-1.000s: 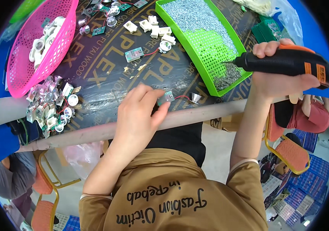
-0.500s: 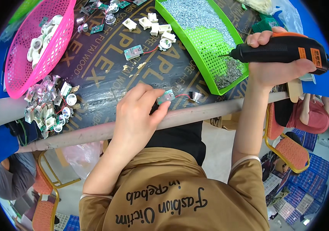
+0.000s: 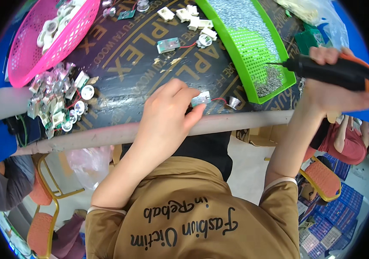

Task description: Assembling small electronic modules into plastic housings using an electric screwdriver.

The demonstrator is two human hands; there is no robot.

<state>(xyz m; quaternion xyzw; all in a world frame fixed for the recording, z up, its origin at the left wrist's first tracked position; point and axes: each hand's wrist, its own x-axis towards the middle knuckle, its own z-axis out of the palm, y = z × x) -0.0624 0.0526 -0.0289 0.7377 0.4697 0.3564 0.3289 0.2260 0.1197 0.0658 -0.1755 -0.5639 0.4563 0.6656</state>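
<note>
My left hand point(image 3: 167, 112) rests at the table's near edge, thumb and forefinger closed around a small green circuit board point(image 3: 201, 99) in a pale holder. Red wires run from that board to a small silver reflector cup point(image 3: 233, 102) lying to its right. My right hand point(image 3: 337, 97) grips a black electric screwdriver point(image 3: 327, 72) with orange parts. Its thin bit points left, above the near end of a green perforated basket point(image 3: 258, 98). Silver screws point(image 3: 267, 82) lie in that end, and a larger heap of screws point(image 3: 240, 15) fills the far end.
A pink basket point(image 3: 20, 64) of white parts stands at the far left. Below it lies a pile of wired reflector assemblies point(image 3: 55, 99). White plastic holders point(image 3: 189, 17) and another wired board point(image 3: 168, 45) lie farther back. A grey padded edge point(image 3: 245, 121) borders the table.
The view has shifted, moving the table things rightward in the picture. My right hand has drawn the screwdriver slightly right, its bit still over the basket. My left hand keeps the circuit board.
</note>
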